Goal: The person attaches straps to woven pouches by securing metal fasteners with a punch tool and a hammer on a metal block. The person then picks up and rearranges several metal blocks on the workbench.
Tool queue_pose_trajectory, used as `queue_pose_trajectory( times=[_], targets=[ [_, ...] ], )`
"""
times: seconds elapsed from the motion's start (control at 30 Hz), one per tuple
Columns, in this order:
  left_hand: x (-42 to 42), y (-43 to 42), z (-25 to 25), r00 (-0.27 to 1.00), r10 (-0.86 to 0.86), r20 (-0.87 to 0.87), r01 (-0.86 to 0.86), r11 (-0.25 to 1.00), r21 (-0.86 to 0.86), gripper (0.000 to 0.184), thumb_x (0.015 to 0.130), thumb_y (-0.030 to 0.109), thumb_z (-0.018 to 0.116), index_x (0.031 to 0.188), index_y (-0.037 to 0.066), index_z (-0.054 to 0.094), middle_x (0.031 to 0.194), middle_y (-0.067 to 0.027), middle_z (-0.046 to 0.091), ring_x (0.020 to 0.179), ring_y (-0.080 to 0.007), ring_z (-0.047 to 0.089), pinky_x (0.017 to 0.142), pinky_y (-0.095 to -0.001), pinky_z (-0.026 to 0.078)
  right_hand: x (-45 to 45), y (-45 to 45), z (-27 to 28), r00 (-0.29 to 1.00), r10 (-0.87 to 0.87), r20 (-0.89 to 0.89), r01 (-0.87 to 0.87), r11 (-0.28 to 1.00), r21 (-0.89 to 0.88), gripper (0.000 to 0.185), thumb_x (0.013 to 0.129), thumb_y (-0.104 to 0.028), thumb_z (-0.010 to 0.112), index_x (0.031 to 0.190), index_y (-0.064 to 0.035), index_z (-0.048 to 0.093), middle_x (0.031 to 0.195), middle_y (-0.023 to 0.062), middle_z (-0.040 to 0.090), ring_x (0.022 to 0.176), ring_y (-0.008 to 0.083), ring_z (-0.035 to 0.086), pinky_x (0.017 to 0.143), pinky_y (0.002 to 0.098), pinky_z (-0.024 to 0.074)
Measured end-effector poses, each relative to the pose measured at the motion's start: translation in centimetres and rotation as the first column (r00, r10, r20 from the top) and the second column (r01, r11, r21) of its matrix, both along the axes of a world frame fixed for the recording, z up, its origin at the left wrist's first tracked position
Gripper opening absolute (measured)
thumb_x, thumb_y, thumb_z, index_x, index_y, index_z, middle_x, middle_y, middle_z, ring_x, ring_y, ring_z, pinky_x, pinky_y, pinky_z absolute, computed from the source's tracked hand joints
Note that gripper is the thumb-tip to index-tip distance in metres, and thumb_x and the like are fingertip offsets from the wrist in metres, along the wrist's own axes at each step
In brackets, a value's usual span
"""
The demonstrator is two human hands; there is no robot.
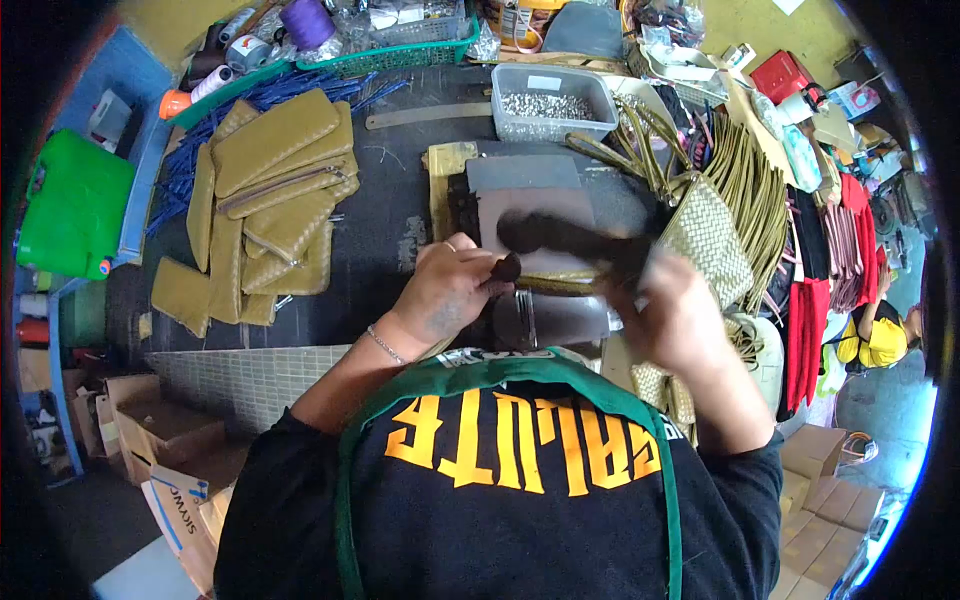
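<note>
My left hand [450, 285], a chain bracelet at its wrist, has its fingers closed on a small dark brown piece [507, 268]. A narrow olive strap [560, 284] runs from there toward my right hand [665, 310]. That hand is smeared by motion, at a blurred dark tool [565, 238] that looks like a hammer; its fingers cannot be made out. Beneath lie a grey and brown slab [530, 190] and a dark block [560, 318]. A woven olive piece [712, 235] with many long strips [762, 190] lies to the right.
Olive pouches [270, 200] are piled at the left of the dark table [400, 85]. A clear bin [553, 128] of small metal parts stands at the back, near a green basket [400, 58]. Cardboard boxes [165, 425] stand lower left. Another person [882, 335] is far right.
</note>
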State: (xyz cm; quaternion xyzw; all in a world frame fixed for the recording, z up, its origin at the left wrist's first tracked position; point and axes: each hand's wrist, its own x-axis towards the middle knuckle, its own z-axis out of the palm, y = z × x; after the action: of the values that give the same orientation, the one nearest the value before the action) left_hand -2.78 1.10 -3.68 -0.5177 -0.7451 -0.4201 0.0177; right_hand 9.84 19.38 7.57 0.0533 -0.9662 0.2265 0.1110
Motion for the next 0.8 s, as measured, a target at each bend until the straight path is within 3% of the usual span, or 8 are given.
queue_pose_trajectory(
  times=[0.07,0.3,0.37,0.4,0.53,0.63,0.7,0.8],
  targets=[
    [0.3,0.0,0.3,1.0,0.02,0.002,-0.02,0.999,-0.035,0.011,0.066,0.011,0.067,0.075,0.007,0.062,0.071,-0.0041,0.061,0.069,-0.021,0.054,0.061,-0.0316,0.043,-0.4,0.9,-0.5,0.95,-0.221,-0.223,0.146,0.94,-0.308,0.025,0.077,-0.013,0.06,0.094,0.0014,0.05,0.072,0.017,0.053,0.062,0.0324,0.054,0.056,0.0345,0.0444],
    [-0.2,0.1,0.0,0.998,-0.064,0.025,0.066,0.996,-0.066,0.014,0.076,0.015,0.06,0.076,0.001,0.06,0.074,-0.007,0.06,0.068,-0.0198,0.054,0.063,-0.0321,0.044,-3.9,8.1,-9.4,0.875,-0.448,-0.184,0.483,0.839,0.251,0.037,0.075,-0.024,0.059,0.111,-0.0203,0.051,0.075,0.0131,0.055,0.069,0.0309,0.057,0.06,0.0398,0.0459],
    [0.0,0.2,-0.1,0.754,-0.03,0.656,-0.046,0.994,0.098,0.015,0.082,0.015,0.055,0.084,0.0,0.058,0.08,-0.004,0.059,0.071,-0.014,0.052,0.066,-0.0295,0.043,-4.5,9.5,-13.5,0.872,-0.448,-0.197,0.487,0.756,0.438,0.04,0.073,-0.027,0.061,0.112,-0.0215,0.052,0.072,0.0096,0.054,0.069,0.0274,0.056,0.059,0.0392,0.046],
    [-0.3,0.2,-0.1,0.688,-0.086,0.721,-0.076,0.979,0.19,0.019,0.088,0.018,0.046,0.09,0.001,0.055,0.087,-0.003,0.055,0.078,-0.0107,0.05,0.07,-0.0274,0.041,-4.8,9.8,-14.6,0.865,-0.465,-0.19,0.5,0.766,0.403,0.041,0.072,-0.027,0.062,0.112,-0.0205,0.053,0.071,0.0102,0.053,0.068,0.0281,0.056,0.059,0.0387,0.0458],
    [-1.6,-0.3,-1.1,0.719,0.055,0.693,-0.194,0.973,0.124,0.02,0.088,0.015,0.037,0.093,0.001,0.051,0.09,-0.0053,0.054,0.082,-0.0128,0.05,0.072,-0.0269,0.039,-4.9,10.8,-15.3,0.876,-0.455,-0.16,0.481,0.789,0.382,0.043,0.07,-0.027,0.064,0.111,-0.0186,0.054,0.07,0.0097,0.053,0.071,0.0283,0.054,0.064,0.0371,0.0453],
    [-2.5,-0.9,-3.3,0.956,0.063,0.285,-0.019,0.988,-0.153,0.012,0.082,0.011,0.041,0.089,0.003,0.047,0.084,-0.0046,0.052,0.078,-0.0121,0.048,0.071,-0.0263,0.038,-5.0,10.3,-14.4,0.863,-0.496,-0.095,0.484,0.758,0.438,0.042,0.07,-0.028,0.064,0.11,-0.0184,0.055,0.074,0.0089,0.054,0.074,0.0282,0.054,0.065,0.0376,0.0453],
    [-2.8,-0.9,-4.6,0.719,0.181,0.671,-0.005,0.967,-0.255,0.014,0.081,0.011,0.048,0.081,-0.002,0.044,0.074,-0.0133,0.052,0.07,-0.0199,0.053,0.064,-0.0322,0.044,-4.9,9.5,-13.6,0.852,-0.516,-0.092,0.498,0.741,0.451,0.042,0.069,-0.027,0.065,0.109,-0.0168,0.055,0.077,0.0092,0.054,0.077,0.0281,0.054,0.067,0.0376,0.045],
    [-2.5,-0.7,-2.7,0.667,0.146,0.731,0.036,0.973,-0.226,0.009,0.081,0.006,0.05,0.082,0.002,0.042,0.072,-0.0061,0.048,0.068,-0.0137,0.049,0.063,-0.028,0.043,-4.7,6.5,-10.9,0.88,-0.429,-0.203,0.473,0.83,0.296,0.043,0.067,-0.025,0.067,0.107,-0.0131,0.056,0.084,0.0095,0.055,0.082,0.0273,0.053,0.07,0.0376,0.0441]
  ],
)
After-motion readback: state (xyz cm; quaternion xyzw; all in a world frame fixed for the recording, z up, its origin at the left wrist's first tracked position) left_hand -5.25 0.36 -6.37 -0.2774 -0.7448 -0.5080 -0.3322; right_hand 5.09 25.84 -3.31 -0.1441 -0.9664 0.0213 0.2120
